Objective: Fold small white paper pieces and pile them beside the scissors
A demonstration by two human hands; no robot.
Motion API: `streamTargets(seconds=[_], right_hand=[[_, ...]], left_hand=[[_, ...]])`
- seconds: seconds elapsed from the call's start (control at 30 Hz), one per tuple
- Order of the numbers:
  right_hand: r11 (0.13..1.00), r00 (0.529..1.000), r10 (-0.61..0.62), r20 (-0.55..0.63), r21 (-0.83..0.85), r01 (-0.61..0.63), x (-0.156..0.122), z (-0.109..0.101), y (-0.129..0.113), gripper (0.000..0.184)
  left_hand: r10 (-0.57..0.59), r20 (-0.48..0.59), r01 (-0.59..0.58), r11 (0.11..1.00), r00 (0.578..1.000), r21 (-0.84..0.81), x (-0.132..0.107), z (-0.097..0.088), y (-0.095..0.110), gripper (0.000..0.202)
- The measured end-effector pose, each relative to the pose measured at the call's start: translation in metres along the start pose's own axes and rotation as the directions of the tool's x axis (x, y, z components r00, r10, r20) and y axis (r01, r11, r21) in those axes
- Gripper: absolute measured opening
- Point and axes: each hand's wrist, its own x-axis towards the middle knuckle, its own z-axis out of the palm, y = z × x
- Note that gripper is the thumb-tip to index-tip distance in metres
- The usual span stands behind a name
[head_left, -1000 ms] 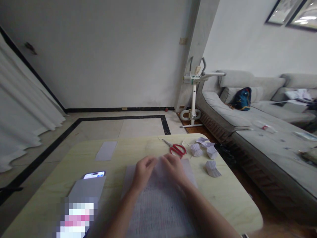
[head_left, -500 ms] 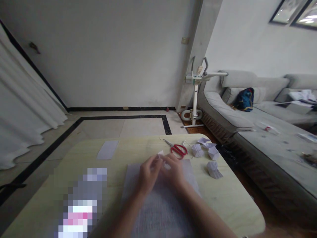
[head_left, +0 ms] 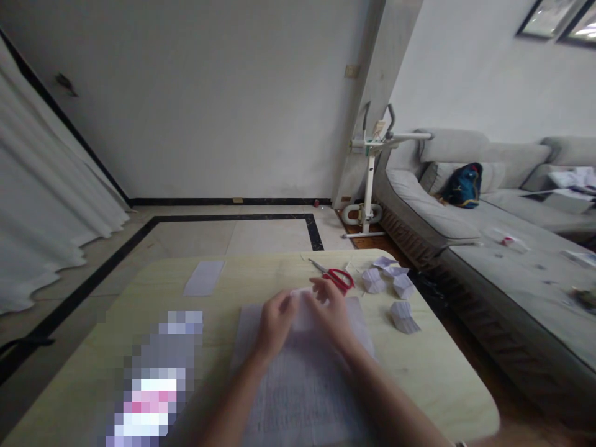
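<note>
Between my two hands is a small white piece of paper [head_left: 302, 292], partly hidden by the fingers. My left hand [head_left: 275, 320] pinches its left side between thumb and fingertips. At its right side is my right hand [head_left: 329, 310], thumb against the paper and the other fingers raised and curled. Beneath both hands lies a large printed sheet [head_left: 302, 391], its print too blurred to read. Just beyond my right hand, red-handled scissors [head_left: 339, 280] rest with their blades pointing away to the left.
Several folded paper pieces [head_left: 374, 280] sit at the table's far right, one creased piece [head_left: 404, 316] nearer. A blank paper slip [head_left: 203, 278] lies far left on the wooden table [head_left: 433, 379]. A pixelated object [head_left: 153, 385] lies front left. Right of the table stands a grey sofa [head_left: 503, 273].
The fingers of my right hand have lifted and spread from the close pinch, and more of the small paper shows between the hands. The view has shifted slightly.
</note>
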Motion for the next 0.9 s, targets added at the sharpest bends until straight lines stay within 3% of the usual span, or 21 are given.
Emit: streamTargets(seconds=[0.13,0.37,0.53,0.9], right_hand=[[0.988,0.985,0.127,0.12,0.074,-0.136,0.0021,-0.001,0.0018,0.024],[0.972,0.987,0.121,0.105,0.188,-0.139,0.0027,-0.0012,0.0037,0.024],[0.955,0.96,0.188,0.209,0.188,-0.228,0.0026,-0.0025,0.0001,0.032],[0.929,0.952,0.215,0.216,0.255,-0.267,0.0024,-0.0014,0.0025,0.035]], left_hand=[[-0.006,0.015,0.007,0.999,1.0,-0.05,0.0001,0.0001,0.0015,0.03],[-0.003,-0.107,0.004,1.0,0.994,0.004,0.003,-0.0015,0.0004,0.028],[-0.011,-0.08,0.009,1.0,0.997,-0.024,0.0031,-0.0015,-0.0015,0.028],[-0.049,-0.014,0.048,0.998,0.999,-0.047,0.0037,-0.0027,0.0026,0.03]])
